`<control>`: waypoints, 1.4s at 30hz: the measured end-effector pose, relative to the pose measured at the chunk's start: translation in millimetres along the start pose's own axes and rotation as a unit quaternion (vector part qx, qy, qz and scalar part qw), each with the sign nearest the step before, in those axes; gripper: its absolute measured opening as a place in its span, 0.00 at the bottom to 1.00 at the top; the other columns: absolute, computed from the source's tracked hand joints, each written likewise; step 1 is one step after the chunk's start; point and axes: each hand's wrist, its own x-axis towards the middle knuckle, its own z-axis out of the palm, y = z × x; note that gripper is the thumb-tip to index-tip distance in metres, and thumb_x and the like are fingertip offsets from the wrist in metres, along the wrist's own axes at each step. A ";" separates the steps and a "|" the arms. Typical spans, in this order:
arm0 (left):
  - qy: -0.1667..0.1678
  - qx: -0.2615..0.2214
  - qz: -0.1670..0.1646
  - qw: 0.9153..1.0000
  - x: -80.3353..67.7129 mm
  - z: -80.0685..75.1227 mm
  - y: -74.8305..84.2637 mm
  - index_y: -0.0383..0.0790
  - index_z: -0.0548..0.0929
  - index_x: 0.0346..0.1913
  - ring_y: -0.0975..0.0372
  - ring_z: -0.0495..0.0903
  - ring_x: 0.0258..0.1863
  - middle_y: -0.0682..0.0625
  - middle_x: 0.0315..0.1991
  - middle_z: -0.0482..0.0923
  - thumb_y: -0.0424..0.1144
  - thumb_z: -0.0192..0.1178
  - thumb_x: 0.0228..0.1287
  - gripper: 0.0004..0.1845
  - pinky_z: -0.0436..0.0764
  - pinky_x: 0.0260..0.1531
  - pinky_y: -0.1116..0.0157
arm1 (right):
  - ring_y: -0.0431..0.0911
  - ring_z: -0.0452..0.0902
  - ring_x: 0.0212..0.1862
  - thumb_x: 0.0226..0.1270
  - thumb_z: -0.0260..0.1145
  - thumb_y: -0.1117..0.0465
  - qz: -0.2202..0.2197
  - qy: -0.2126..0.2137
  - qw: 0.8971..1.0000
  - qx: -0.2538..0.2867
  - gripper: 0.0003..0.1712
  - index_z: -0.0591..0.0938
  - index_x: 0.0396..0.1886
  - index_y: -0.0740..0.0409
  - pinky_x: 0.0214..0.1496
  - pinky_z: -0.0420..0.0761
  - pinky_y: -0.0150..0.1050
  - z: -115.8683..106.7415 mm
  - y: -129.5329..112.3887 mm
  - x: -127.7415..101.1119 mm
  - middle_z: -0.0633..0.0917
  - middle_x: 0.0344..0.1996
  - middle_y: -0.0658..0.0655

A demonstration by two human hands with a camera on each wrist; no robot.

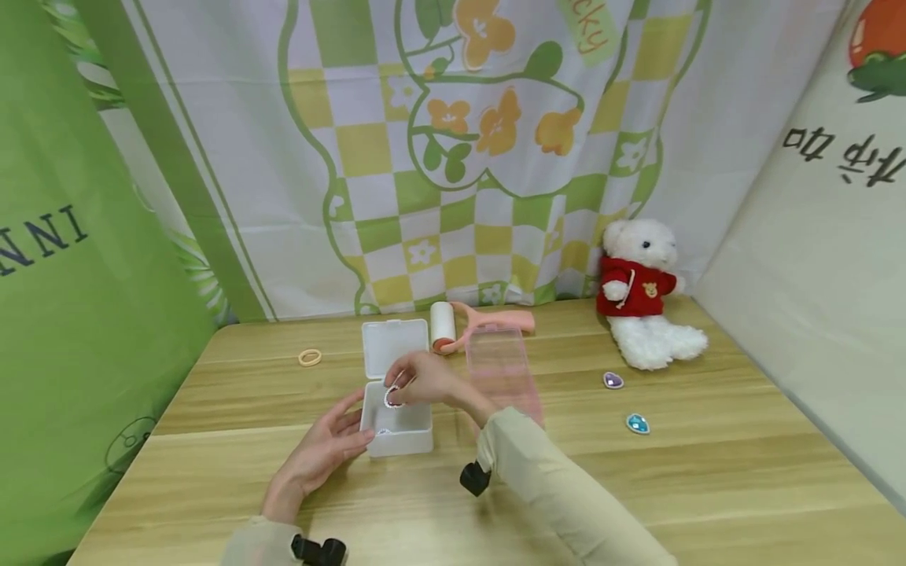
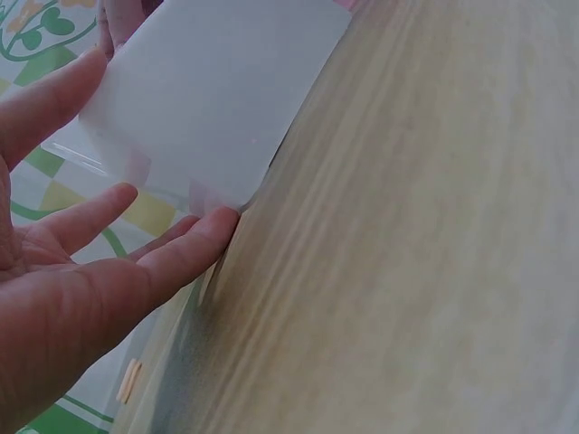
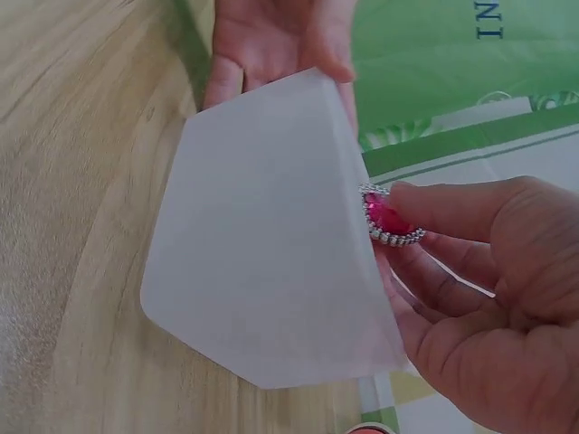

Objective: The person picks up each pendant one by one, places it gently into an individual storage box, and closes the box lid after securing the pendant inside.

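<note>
Right hand [image 1: 428, 377] pinches pink, silver-rimmed gem [image 3: 385, 214] at white plastic box [image 1: 401, 445], left hand [image 1: 325, 446] spread against its edge; placing likely needs release.

A white teddy bear [image 1: 642, 292] in a red hoodie [image 1: 637, 305] sits at the back right of the wood-grain counter [image 1: 708, 487]. A lint roller [image 1: 488, 319] with a salmon-pink handle lies near the back edge, a pale-orange ring [image 1: 310, 364] farther left. Behind hangs a flowered, checked curtain [image 1: 435, 212], beside green cloth [image 1: 92, 314].
</note>
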 end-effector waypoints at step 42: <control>0.000 -0.009 -0.009 1.000 0.2 -1.2 0.2 0.39 0.46 0.69 0.43 0.58 0.61 0.28 0.64 0.49 0.27 0.58 0.56 0.42 0.71 0.51 0.59 | 0.40 0.71 0.30 0.39 0.73 0.69 0.013 -0.049 0.936 -0.349 0.12 0.81 0.26 0.54 0.31 0.72 0.30 26.4 -10.7 22.3 0.77 0.22 0.46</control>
